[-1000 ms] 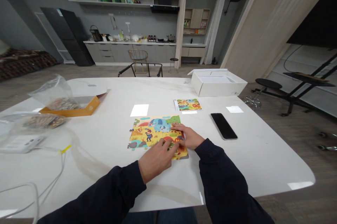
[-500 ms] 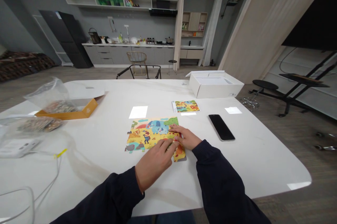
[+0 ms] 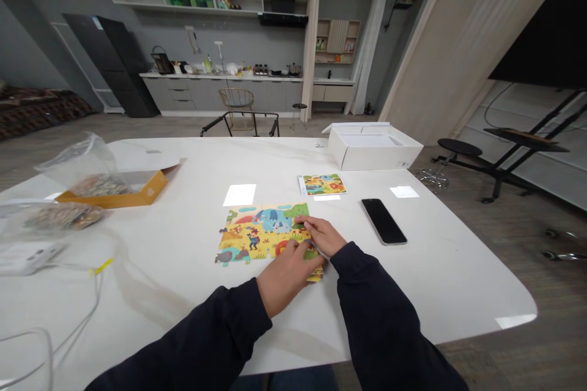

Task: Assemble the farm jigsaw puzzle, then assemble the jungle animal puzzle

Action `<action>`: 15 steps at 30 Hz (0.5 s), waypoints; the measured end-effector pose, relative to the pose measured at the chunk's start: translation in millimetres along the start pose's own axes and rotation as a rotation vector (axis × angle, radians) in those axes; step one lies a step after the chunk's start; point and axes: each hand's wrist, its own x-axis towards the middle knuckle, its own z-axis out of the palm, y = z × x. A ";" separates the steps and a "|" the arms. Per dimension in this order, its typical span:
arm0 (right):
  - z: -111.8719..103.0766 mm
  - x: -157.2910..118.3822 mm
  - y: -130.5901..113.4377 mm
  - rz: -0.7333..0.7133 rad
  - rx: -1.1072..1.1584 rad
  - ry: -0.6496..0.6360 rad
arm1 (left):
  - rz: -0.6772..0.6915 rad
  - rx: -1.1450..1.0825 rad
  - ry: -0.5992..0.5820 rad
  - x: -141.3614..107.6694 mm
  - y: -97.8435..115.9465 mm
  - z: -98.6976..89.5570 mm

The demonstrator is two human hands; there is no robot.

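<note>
Jigsaw puzzle [image 3: 261, 233] corner under left hand [image 3: 287, 278] and right hand [image 3: 321, 237] (pieces unreadable)

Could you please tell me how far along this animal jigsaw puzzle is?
Done: most of the animal jigsaw puzzle lies joined on the white table. In hand: the left hand and right hand are on pieces at its lower right corner. Remaining: its lower edge looks ragged, and plastic bags hold more pieces.

No words can be read on the jigsaw puzzle [image 3: 257, 235]. The white cardboard box [image 3: 373, 157] at the far right of the table has a small printed label on its near corner, and the black refrigerator [image 3: 112, 60] in the far left has a pale sticker near its top; both are too small to read.
</note>
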 end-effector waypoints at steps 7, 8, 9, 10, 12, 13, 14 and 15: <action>2.5 3.4 3.4 0.018 0.069 0.026 | 0.008 0.163 -0.063 11.6 7.9 -5.0; 2.4 3.6 2.7 0.026 0.074 0.027 | -0.008 0.161 -0.051 11.2 9.1 -3.4; 2.2 3.7 1.8 0.035 0.076 0.027 | -0.022 0.157 -0.040 10.6 10.8 -1.4; 2.0 3.6 0.7 0.042 0.078 0.029 | -0.037 0.152 -0.027 9.7 12.9 0.7; 1.6 3.2 -1.3 0.054 0.078 0.036 | -0.064 0.144 -0.003 8.0 18.0 5.0; 1.6 2.9 -2.2 0.057 0.079 0.041 | -0.075 0.140 0.011 7.2 20.4 7.0; 1.6 2.7 -2.9 0.059 0.080 0.046 | -0.084 0.135 0.025 6.5 22.5 8.7; 1.7 2.5 -3.5 0.060 0.083 0.052 | -0.091 0.126 0.037 6.0 23.9 10.1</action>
